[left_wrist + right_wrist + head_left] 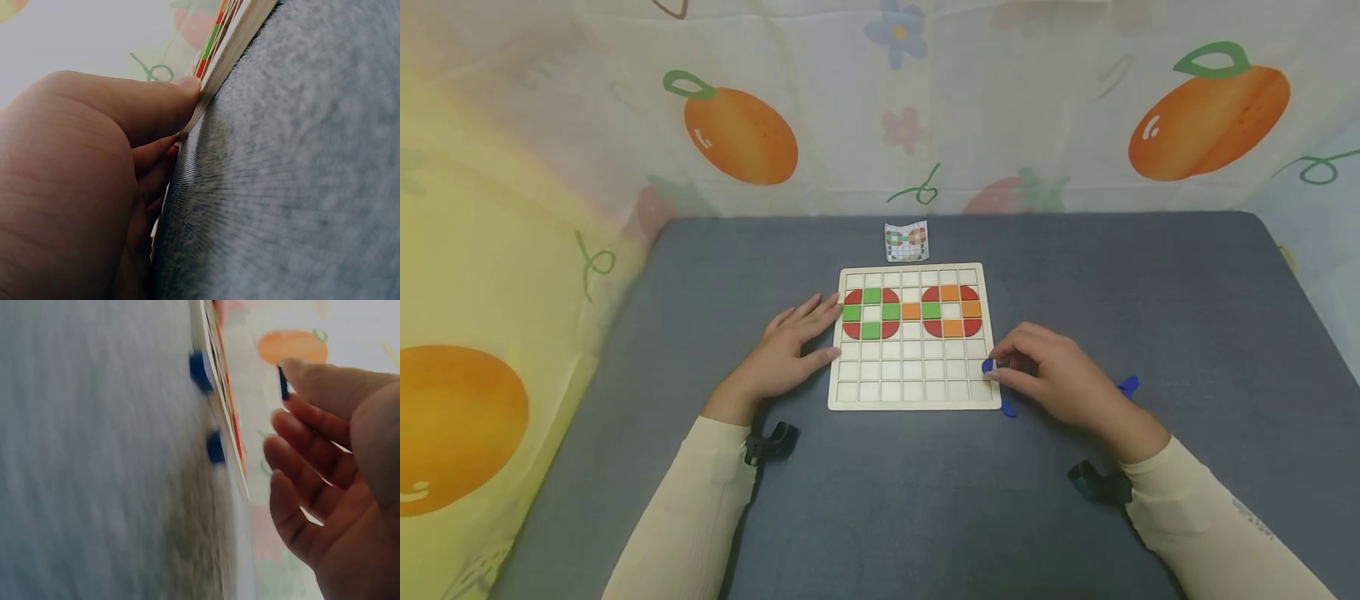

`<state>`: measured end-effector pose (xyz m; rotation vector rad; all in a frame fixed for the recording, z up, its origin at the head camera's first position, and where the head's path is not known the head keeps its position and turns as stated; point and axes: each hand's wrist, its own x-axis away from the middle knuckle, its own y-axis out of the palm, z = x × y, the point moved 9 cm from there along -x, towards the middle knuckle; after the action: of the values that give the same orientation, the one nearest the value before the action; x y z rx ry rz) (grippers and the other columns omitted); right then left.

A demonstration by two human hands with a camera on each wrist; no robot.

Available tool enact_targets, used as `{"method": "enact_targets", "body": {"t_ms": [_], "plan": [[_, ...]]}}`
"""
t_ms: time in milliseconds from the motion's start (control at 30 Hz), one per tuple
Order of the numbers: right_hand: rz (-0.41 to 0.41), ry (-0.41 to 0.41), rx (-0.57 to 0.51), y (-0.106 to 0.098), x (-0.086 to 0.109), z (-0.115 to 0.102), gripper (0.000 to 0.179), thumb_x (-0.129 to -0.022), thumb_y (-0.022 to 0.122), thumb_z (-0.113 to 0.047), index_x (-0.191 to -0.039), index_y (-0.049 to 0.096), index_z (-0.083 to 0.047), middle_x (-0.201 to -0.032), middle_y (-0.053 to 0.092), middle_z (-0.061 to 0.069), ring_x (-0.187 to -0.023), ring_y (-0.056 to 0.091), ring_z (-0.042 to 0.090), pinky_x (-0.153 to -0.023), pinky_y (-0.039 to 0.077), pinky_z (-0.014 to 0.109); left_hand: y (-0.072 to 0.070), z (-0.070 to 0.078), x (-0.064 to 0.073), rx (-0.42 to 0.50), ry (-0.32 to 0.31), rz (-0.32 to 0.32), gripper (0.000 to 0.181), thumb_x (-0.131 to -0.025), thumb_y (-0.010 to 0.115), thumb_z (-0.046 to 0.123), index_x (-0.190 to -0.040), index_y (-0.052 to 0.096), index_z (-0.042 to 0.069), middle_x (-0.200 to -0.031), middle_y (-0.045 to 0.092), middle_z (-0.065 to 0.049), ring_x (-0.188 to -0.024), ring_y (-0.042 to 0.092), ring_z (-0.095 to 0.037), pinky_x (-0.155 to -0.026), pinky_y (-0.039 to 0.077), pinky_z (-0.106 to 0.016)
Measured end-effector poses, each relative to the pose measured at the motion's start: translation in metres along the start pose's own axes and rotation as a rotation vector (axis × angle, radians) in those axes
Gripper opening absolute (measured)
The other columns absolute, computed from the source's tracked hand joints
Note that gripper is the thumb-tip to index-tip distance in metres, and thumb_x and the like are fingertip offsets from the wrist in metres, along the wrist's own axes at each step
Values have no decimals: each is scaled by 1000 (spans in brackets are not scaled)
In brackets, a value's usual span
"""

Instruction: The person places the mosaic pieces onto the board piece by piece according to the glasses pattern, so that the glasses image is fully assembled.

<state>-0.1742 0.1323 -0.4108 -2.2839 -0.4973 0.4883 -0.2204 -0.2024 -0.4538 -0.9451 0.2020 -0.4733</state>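
Note:
A pale wooden grid board (pixel 912 391) lies on the table, with red, green and orange tiles forming two ring shapes joined by an orange tile (pixel 911 311). My left hand (pixel 785 352) rests at the board's left edge, fingers extended; its thumb touches the side of the board in the left wrist view. Between thumb and index finger, my right hand (pixel 1060 379) pinches a small blue tile (pixel 987 366) over the board's lower right cells. Seen edge-on in the right wrist view, that blue tile (pixel 283 383) is thin, and the other fingers curve loosely below it.
Another blue tile (pixel 1008 409) lies by the board's lower right corner. More blue pieces (pixel 1129 385) sit beside the right wrist, partly hidden by it. A small printed pattern card (pixel 907 242) lies behind the board on the dark grey table (pixel 880 500). A fruit-print curtain (pixel 835 50) hangs behind.

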Motion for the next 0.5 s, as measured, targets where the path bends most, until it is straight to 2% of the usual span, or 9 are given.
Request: {"method": "enact_targets", "body": {"t_ms": [200, 500], "plan": [[-26, -31, -13, 14, -10, -21, 14, -97, 86, -13, -107, 77, -15, -102, 65, -6, -87, 60, 14, -75, 53, 37, -2, 2, 1, 0, -2, -5, 77, -107, 72, 32, -172, 35, 14, -178, 24, 4, -165, 11, -25, -128, 2, -56], [-96, -25, -27, 51, -39, -52, 13, -99, 84, -18, -109, 78, -14, -103, 67, -4, -91, 61, 15, -84, 55, 41, -2, 2, 0, -10, 2, -5, 77, -107, 72, 33, -172, 35, 15, -178, 24, 4, -165, 11, -24, -128, 2, -55]]}}
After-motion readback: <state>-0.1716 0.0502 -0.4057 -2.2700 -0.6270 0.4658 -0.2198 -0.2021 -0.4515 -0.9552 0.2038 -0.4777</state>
